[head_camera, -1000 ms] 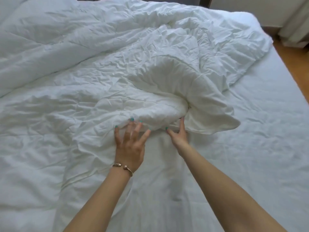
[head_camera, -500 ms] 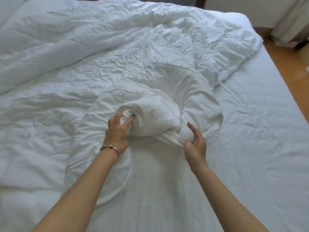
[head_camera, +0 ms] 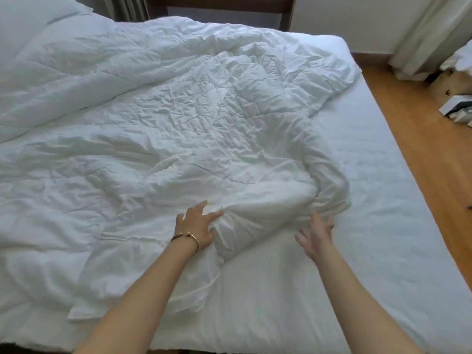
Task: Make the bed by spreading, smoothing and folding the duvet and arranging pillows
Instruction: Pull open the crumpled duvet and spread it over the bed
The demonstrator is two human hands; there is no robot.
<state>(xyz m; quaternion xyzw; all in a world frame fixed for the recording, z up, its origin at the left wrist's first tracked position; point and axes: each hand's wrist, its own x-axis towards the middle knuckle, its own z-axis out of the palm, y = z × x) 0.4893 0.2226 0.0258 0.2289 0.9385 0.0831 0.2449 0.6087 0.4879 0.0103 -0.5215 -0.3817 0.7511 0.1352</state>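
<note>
Since half a second ago: bunched corner roll dragged nearer the foot edge and rightward; right hand released from its pinch; view lifted to show headboard and floor.

Step in hand, by judgement: spreading phase, freeing and unrolling a tucked-under corner. Well short of finished; no folding or pillow arranging evident.

Left to right:

- White plump pillow point(head_camera: 38, 24): far-left top corner of the bed, partly cropped.
- White crumpled quilted duvet point(head_camera: 158, 129): covers the left and centre of the bed, heavily creased, right edge running diagonally and leaving the sheet bare beyond it. Near corner rolled under itself into a thick lump between the hands.
- Left hand point(head_camera: 195, 223), gold bangle at wrist: fingers and thumb curled into the left end of the roll, gripping fabric.
- Right hand point(head_camera: 315, 232): fingers spread and straight, holding nothing, tips at or just beside the right end of the roll; contact not certain.
- White fitted bed sheet point(head_camera: 383, 213): exposed along the right side.
- Wooden plank floor point(head_camera: 419, 139): far right.

Next move, by judgement: re-grip the loose corner flap with the right hand, pull outward toward the bare right side, flatten the roll.
</note>
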